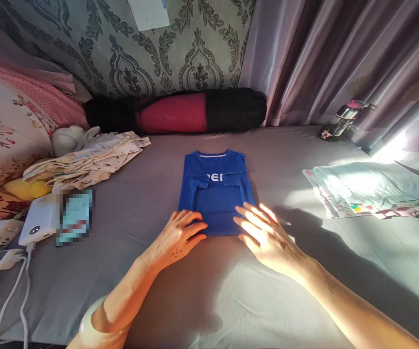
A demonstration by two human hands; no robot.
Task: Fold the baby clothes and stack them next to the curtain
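Note:
A blue shirt (218, 203) with white lettering lies on the grey sheet (202, 286), its sides and sleeves folded inward and its collar pointing away from me. At its near left corner, my left hand (183, 235) rests with fingers stretched out, touching the cloth. My right hand (263, 232) is at the near right corner, fingers spread over the shirt's edge. Neither hand grips anything that I can see.
At right lies a stack of folded light clothes (372, 189), with a bottle (343, 121) behind it. Crumpled patterned clothes (96, 157), a white power bank (42, 218) and cables are at left. A black and red bolster (176, 111) lies along the wall.

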